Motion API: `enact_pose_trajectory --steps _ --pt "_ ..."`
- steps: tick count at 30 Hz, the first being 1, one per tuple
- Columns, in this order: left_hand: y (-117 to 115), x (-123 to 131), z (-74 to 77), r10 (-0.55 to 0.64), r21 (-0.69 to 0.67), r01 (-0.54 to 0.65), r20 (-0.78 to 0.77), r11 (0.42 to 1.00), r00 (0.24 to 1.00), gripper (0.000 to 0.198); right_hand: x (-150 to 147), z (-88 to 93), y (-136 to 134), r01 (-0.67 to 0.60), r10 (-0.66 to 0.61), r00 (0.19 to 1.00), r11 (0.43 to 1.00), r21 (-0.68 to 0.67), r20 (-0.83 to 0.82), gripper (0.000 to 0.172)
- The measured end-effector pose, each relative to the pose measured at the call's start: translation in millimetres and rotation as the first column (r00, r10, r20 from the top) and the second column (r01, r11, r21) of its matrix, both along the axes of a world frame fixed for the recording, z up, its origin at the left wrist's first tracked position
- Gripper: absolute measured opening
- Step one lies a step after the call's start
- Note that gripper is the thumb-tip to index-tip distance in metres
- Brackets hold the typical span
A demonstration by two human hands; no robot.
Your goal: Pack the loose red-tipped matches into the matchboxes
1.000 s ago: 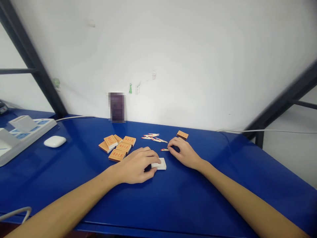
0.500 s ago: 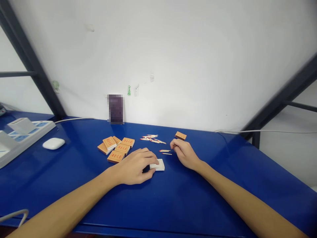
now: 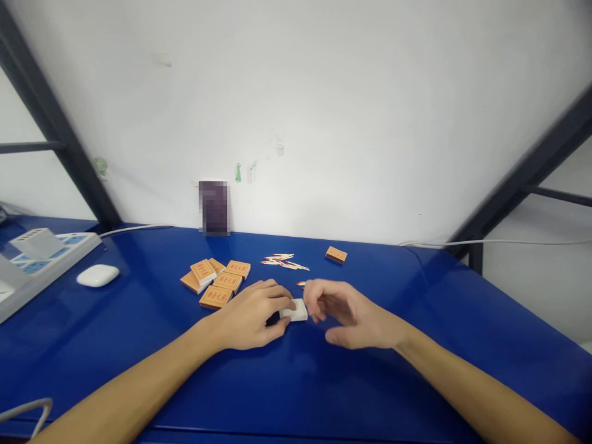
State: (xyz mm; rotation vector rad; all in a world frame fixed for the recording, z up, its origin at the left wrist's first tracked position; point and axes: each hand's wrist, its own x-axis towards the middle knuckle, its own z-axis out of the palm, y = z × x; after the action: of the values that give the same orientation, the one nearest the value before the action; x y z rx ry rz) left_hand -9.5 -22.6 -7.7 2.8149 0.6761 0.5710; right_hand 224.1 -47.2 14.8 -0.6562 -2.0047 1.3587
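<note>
On the blue table my left hand [image 3: 253, 316] grips a small white matchbox tray [image 3: 300, 310], fingertips on top and thumb at its near side. Just right of the tray is my right hand [image 3: 358, 316], its fingers curved and thumb apart, nothing seen between them. A match [image 3: 300, 283] with a red head pokes out behind the right hand's fingertips; the rest of it is hidden. Farther back lies a loose pile of matches [image 3: 283, 262]. Several orange matchboxes [image 3: 216, 297] are grouped beyond my left hand, some overlapping. A lone matchbox [image 3: 336, 254] sits behind my right hand.
To the left are a white earbud case [image 3: 97, 275] and a power strip [image 3: 76, 245] with plugged-in chargers. A dark blurred rectangle [image 3: 214, 208] stands against the white wall. Slanted dark metal bars [image 3: 504, 185] flank the table, and a thin cable [image 3: 509, 241] runs along the back right.
My right hand has come nearer and its fingers have opened, now covering most of the matches in front of it. My left hand stays on the tray. The view has shifted slightly.
</note>
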Motion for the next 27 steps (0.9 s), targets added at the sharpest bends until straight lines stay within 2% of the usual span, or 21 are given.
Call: enact_pose_trajectory --steps 2,4,7,9,11,13,15,18,22,27 --pt "0 0 0.7 0.004 -0.004 -0.004 -0.002 1.000 1.000 0.019 -1 4.0 -4 -0.031 0.029 0.998 0.999 0.044 0.049 0.022" --pt "0 0 0.8 0.007 -0.001 -0.007 0.000 1.000 1.000 0.019 -1 0.4 0 0.006 -0.010 0.997 0.999 0.044 0.074 0.016" --pt "0 0 0.0 0.007 0.004 -0.007 -0.013 1.000 1.000 0.022 2 -13.2 16 0.109 -0.109 0.990 0.994 0.005 0.094 0.014" --pt "1 0 -0.6 0.011 0.008 -0.011 -0.024 1.000 1.000 0.023 7 -22.2 28 0.223 -0.227 0.968 0.974 0.050 0.109 0.019" --pt "0 0 -0.8 0.017 0.014 -0.017 -0.032 1.000 0.999 0.022 13 -29.1 40 0.378 -0.410 0.899 0.904 0.199 0.152 0.023" --pt "0 0 -0.7 0.019 0.017 -0.018 -0.036 1.000 0.999 0.022 19 -34.0 50 0.451 -0.558 0.808 0.794 0.408 0.191 0.024" --pt "0 0 -0.7 0.016 0.019 -0.015 -0.035 1.000 0.999 0.023 24 -37.9 57 0.375 -0.597 0.771 0.707 0.599 0.222 0.024" --pt "0 1 -0.8 0.015 0.018 -0.015 -0.032 1.000 0.999 0.023 26 -43.9 61 0.269 -0.623 0.726 0.647 0.714 0.291 0.032" --pt "0 1 -0.4 0.014 0.008 -0.014 -0.036 1.000 0.999 0.022 24 -49.8 60 0.217 -0.654 0.667 0.628 0.747 0.356 0.034" --pt "0 1 -0.1 0.019 0.006 -0.019 -0.033 1.000 0.999 0.023 24 -49.7 59 0.206 -0.654 0.667 0.622 0.756 0.356 0.034"
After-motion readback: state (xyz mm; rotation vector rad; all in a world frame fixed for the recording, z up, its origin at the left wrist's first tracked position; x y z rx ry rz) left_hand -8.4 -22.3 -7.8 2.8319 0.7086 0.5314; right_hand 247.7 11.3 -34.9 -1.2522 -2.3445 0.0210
